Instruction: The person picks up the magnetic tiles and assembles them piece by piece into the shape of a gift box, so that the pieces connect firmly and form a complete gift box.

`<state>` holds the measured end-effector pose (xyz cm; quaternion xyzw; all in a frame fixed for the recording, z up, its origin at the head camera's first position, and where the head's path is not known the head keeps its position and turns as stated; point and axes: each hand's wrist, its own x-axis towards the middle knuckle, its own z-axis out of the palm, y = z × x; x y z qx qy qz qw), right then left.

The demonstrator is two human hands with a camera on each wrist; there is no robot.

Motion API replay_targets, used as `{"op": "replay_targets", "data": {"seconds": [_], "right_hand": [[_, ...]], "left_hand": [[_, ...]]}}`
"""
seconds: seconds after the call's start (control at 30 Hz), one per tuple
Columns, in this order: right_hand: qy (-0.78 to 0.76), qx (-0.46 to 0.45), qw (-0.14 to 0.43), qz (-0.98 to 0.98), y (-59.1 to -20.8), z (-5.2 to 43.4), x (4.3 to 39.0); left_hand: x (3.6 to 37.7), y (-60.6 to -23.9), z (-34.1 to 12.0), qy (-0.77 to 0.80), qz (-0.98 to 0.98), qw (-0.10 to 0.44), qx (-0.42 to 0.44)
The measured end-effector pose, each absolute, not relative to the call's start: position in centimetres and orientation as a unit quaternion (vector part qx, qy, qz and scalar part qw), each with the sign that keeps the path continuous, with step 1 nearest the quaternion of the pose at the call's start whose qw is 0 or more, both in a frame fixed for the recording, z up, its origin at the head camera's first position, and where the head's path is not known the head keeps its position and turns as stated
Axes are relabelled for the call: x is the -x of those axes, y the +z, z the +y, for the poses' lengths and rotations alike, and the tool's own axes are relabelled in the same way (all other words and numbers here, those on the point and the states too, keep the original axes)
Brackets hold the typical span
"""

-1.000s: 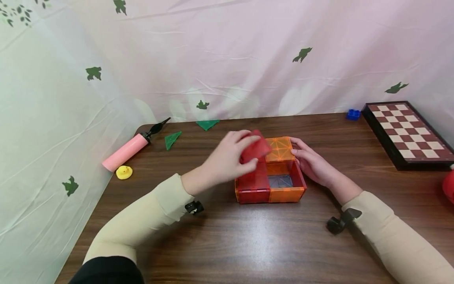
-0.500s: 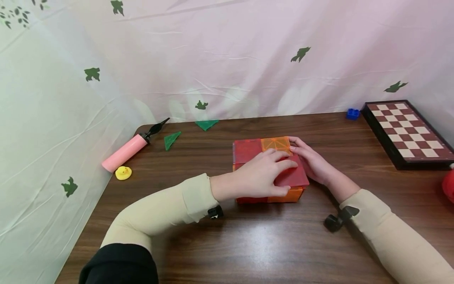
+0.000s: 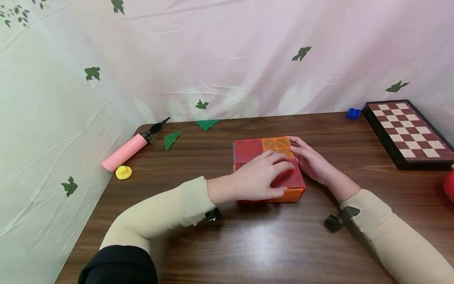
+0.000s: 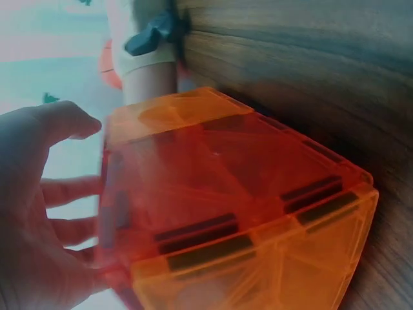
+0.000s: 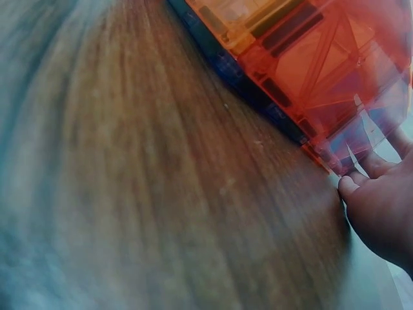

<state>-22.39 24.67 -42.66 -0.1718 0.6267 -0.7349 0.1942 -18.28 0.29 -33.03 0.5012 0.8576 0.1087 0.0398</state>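
A low box of translucent red and orange magnetic tiles (image 3: pixel 248 150) stands on the table, its top covered with tiles. In the head view my left hand (image 3: pixel 260 177) lies over the front part, fingers spread and lightly bent, touching a red tile (image 3: pixel 294 177) at the front right of the top. From the left wrist, the thumb and fingertips of the left hand (image 4: pixel 39 213) meet the top edge of the box (image 4: pixel 213 174). My right hand (image 3: pixel 313 163) holds the back right corner; in the right wrist view its thumb (image 5: pixel 348 187) is at the corner and its fingers lie behind the tiles.
Two green triangle tiles (image 3: pixel 172 140) lie at the back left, near a pink hand pump (image 3: pixel 125 152) and a yellow rubber duck (image 3: pixel 123 172). To the right are a blue brick (image 3: pixel 353 114), a checkered game board (image 3: pixel 408 132) and a partly visible red object (image 3: pixel 449 185). A curtain (image 3: pixel 227 59) hangs behind.
My left hand has carried a red tile rightward and laid it over the opening at the front right of the box. The right hand has stayed at the back right corner.
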Motion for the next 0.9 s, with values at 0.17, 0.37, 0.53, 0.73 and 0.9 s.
{"op": "replay_targets", "data": {"seconds": [0.17, 0.37, 0.53, 0.73, 0.9], "right_hand": [[-0.74, 0.169, 0.198, 0.621, -42.6, 24.5, 22.6], [-0.745, 0.153, 0.191, 0.621, -42.3, 24.8, 22.4], [-0.76, 0.156, 0.172, 0.607, -42.2, 25.2, 22.2], [-0.768, 0.152, 0.169, 0.599, -42.1, 25.0, 22.0], [-0.774, 0.161, 0.157, 0.592, -42.2, 25.5, 21.6]], "left_hand": [[17.3, -32.7, -2.8, 0.193, 0.883, 0.015, -0.428], [15.9, -34.3, -6.7, 0.289, 0.907, 0.038, -0.304], [15.5, -36.3, -7.9, 0.335, 0.906, 0.08, -0.245], [15.6, -37.4, -8.7, 0.397, 0.884, 0.103, -0.226], [16.3, -38.0, -9.8, 0.455, 0.854, 0.117, -0.225]]}}
